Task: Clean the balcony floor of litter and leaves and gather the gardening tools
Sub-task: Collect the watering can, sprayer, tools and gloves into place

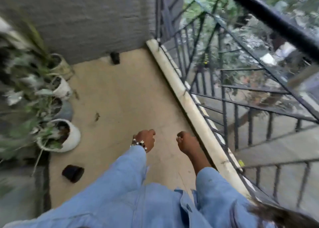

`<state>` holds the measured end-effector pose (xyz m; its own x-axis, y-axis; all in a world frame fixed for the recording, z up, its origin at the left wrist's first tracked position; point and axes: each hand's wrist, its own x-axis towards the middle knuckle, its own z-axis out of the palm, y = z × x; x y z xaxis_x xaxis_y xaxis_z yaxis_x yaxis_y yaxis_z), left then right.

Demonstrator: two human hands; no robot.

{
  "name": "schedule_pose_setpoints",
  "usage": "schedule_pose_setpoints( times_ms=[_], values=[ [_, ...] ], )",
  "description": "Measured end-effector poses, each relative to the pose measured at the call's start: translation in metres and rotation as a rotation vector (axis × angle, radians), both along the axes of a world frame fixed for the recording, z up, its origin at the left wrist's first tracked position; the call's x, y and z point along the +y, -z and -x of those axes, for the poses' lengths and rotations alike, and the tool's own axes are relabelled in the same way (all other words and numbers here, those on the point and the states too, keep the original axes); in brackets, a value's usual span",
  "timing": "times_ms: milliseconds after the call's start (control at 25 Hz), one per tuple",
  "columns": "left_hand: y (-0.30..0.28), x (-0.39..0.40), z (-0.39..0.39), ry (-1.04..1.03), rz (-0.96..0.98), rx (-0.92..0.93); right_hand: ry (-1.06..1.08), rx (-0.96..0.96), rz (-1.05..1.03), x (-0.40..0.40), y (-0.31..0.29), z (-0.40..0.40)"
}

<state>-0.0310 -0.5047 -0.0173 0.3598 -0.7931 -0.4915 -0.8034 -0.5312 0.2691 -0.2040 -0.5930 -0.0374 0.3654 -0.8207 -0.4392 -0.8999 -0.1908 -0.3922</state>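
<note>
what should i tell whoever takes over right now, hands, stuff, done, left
Left hand, with a bead bracelet, and right hand: both loosely curled, holding nothing that shows, above the floor.
A dry leaf lies mid-floor; smaller bits by the white pots on the left.
A dark overturned pot lies near the left edge; a dark object sits by the far wall.
No gardening tools in view.
Done: nothing evident. Left: pick up leaves and litter, find and gather tools.
</note>
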Motion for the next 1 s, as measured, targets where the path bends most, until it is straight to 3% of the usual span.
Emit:
schedule_pose_setpoints(
  times_ms=[200, 480, 720, 1000],
  values=[
    [0.002, 0.067, -0.114, -0.294, -0.038, 0.036, -0.146, -0.051, -0.003, 0.02, -0.003, -0.135],
    [0.01, 0.144, -0.216, -0.533, -0.058, -0.019, -0.294, -0.133, -0.06, 0.06, 0.003, -0.269],
    [0.021, 0.103, -0.261, -0.562, -0.023, -0.032, -0.33, -0.103, -0.13, 0.028, 0.016, -0.329],
    [0.013, -0.003, -0.363, -0.59, -0.008, -0.051, -0.342, -0.114, -0.176, -0.093, 0.014, -0.43]
  ],
)
